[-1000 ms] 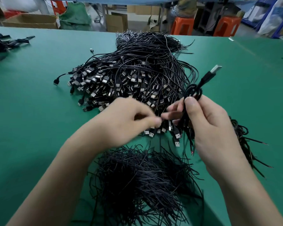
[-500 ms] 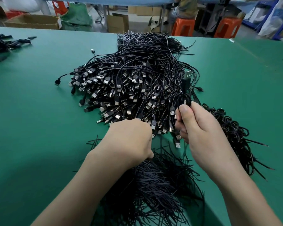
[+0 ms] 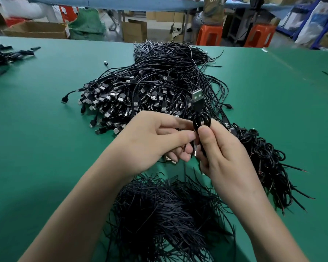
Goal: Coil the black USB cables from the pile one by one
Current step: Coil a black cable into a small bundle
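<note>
A big pile of loose black USB cables (image 3: 150, 87) lies mid-table, plugs facing me. My right hand (image 3: 223, 157) grips a small coiled cable (image 3: 201, 121) between thumb and fingers, with its USB plug (image 3: 197, 97) sticking up. My left hand (image 3: 151, 142) is beside it, its thumb and forefinger pinched together at the coil's left side on a thin black tie strand that hangs below the fingers. The rest of that strand is hidden by the fingers.
A heap of thin black tie strands (image 3: 165, 214) lies near me between my forearms. Coiled cables (image 3: 267, 161) are stacked to the right. More black cables (image 3: 0, 55) sit far left on the green table (image 3: 36, 138). Orange stools (image 3: 208, 35) and boxes stand beyond.
My left hand dipped to the tie heap and has come back up to the coil. My right hand dropped toward the pile, then raised the coil with the plug upright.
</note>
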Demonstrator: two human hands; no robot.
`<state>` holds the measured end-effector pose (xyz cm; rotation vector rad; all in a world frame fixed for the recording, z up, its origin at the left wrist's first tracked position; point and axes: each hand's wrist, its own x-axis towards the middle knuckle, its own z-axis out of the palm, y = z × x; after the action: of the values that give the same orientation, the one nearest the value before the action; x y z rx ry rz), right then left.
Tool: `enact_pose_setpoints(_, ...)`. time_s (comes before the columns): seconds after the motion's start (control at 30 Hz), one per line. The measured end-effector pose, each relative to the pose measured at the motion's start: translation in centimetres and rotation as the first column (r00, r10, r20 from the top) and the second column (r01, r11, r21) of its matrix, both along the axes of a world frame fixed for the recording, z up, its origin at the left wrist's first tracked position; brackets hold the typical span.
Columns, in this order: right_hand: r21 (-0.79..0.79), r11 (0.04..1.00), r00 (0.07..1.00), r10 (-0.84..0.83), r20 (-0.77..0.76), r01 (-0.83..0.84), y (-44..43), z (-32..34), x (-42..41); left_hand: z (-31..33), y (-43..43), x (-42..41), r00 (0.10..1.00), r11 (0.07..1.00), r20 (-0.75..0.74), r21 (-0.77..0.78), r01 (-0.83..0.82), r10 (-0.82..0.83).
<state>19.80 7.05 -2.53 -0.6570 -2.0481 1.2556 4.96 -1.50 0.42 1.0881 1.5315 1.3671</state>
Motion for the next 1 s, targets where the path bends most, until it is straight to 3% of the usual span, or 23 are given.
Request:
enact_pose_setpoints(0.1,0.058,0.997,0.998,-0.048,0.028,0.046,-0.2,-0.1,0.0,-0.1,0.0,0.0,0.994,0.999,0.099,0.028,-0.039,0.036)
enact_pose_setpoints(0.27,0.065,0.992,0.994,-0.109,0.027,0.107,-0.2,0.0,0.0,-0.6,0.2,-0.3,0.993,1.000,0.121,0.021,-0.008,0.006)
enact_pose_setpoints(0.5,-0.208,0.978,1.000,-0.012,0.013,0.014,0.4,0.0,0.1,-0.7,-0.1,-0.8,0.967,0.992,0.224,0.036,0.118,-0.123)
enact_pose_setpoints(0.57,-0.222,0.975,1.000,0.017,0.000,-0.016,0.5,0.0,0.2,-0.8,0.0,-0.6,0.958,0.990,0.252,0.051,0.129,-0.138)
enact_pose_setpoints(0.83,-0.027,0.996,0.995,-0.087,0.048,0.088,0.6,0.3,0.5,-1.1,0.1,-0.8,0.968,0.978,0.156,0.091,0.187,-0.199)
enact_pose_setpoints(0.9,-0.074,0.995,0.998,-0.066,0.023,0.067,0.7,0.5,0.5,-1.2,0.0,-1.1,0.965,0.973,0.137,0.081,0.215,-0.225)
enact_pose_setpoints(1.0,-0.215,0.977,0.999,0.006,-0.037,-0.014,0.4,0.7,0.5,-1.4,0.3,-1.2,0.988,0.982,-0.008,0.107,0.155,-0.155)
